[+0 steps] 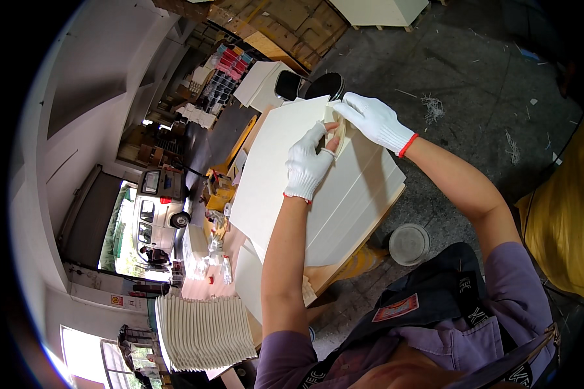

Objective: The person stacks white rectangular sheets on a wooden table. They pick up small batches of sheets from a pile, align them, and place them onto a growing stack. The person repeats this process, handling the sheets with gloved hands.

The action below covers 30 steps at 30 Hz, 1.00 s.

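Note:
A tall stack of large white sheets (pixel 272 175), like cardboard, lies on a wooden table in front of me. My left hand (pixel 310 159), in a white knit glove with bare thumb and fingertips, pinches at the stack's right-hand edge, where a small gap shows between sheets. Beside it, my right hand (pixel 371 120), gloved in white with a red cuff, bends its fingers over the same edge near the far corner. Its thumb is hidden. The sides of the lower sheets (pixel 363 194) show in layers below both hands.
A round-topped black stool (pixel 326 85) stands beyond the stack. On the floor to the right are a pale bucket (pixel 409 244) and scraps of string (pixel 433 109). A pile of curved white pieces (pixel 204 330) rises at the lower left. Yellow sacking (pixel 561 207) hangs at far right.

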Tool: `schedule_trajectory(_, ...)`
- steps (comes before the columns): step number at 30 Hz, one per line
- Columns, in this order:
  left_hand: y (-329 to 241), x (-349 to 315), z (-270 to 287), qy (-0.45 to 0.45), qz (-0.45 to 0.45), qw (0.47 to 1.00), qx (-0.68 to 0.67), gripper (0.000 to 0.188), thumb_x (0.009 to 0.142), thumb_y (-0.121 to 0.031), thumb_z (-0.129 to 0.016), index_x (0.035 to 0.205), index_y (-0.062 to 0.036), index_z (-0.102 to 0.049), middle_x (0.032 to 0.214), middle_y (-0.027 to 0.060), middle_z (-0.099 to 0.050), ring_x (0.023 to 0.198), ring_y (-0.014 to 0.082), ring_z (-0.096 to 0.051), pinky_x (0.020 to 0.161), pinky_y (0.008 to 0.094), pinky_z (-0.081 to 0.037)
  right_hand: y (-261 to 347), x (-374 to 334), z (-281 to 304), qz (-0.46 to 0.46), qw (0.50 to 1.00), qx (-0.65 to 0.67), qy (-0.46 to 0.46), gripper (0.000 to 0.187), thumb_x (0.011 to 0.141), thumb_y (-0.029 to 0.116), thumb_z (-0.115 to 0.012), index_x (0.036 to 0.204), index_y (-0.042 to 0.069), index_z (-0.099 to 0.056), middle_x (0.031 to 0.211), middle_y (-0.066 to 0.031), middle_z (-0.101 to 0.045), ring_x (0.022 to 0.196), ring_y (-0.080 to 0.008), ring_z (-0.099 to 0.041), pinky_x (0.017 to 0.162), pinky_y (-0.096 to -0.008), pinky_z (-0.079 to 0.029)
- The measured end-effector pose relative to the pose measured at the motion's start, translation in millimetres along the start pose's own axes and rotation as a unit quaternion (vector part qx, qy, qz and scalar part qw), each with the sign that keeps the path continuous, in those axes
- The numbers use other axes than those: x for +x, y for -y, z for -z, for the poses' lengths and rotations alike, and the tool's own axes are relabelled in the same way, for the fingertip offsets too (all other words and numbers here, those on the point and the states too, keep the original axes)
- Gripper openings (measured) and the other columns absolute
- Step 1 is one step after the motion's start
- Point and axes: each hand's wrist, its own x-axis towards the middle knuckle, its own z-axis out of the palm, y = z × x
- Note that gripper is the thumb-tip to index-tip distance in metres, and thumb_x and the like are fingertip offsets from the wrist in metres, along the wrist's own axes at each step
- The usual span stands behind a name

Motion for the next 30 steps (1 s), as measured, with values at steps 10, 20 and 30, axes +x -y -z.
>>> schedule_trajectory(10, 1.3, 0.2, 1.0, -0.002, -0.039, 0.998, 0.038, 0.025, 0.099, -0.016, -0.063, 0.123, -0.0172, -0.071, 0.104, 0.0168, -0.074, 0.090, 0.0294, -0.073, 0.084, 0.0357, -0.056, -4.2, -0.8, -3.0, 0.009, 1.000, 0.002, -0.016, 0.045, 0.107, 0.049, -0.049, 0.100, 0.005, -0.061, 0.085, -0.0151, -0.063, 0.078, -0.0324, -0.062, 0.072, -0.0412, -0.048)
schedule_trajectory(20, -1.8, -6.9, 2.0, -0.021, -0.071, 0.996, 0.055, 0.035, 0.094, -0.013, -0.068, 0.129, -0.0188, -0.070, 0.110, 0.0150, -0.073, 0.092, 0.0298, -0.073, 0.085, 0.0361, -0.057, 6.7, -4.3, 26.1, 0.004, 0.989, -0.140, 0.042, 0.040, 0.102, 0.049, -0.053, 0.104, 0.010, -0.065, 0.090, -0.0140, -0.069, 0.086, -0.0340, -0.068, 0.072, -0.0459, -0.052)
schedule_trajectory(30, 0.2, -5.0, 0.5, 0.006, -0.067, 0.995, 0.068, 0.029, 0.095, -0.015, -0.070, 0.123, -0.0173, -0.072, 0.096, 0.0097, -0.068, 0.082, 0.0219, -0.066, 0.078, 0.0337, -0.054, 1.2, 0.7, 23.7, 0.180, 0.953, -0.244, 0.018, 0.026, 0.101, 0.038, -0.057, 0.103, 0.014, -0.064, 0.091, -0.0120, -0.070, 0.087, -0.0340, -0.069, 0.074, -0.0458, -0.053)
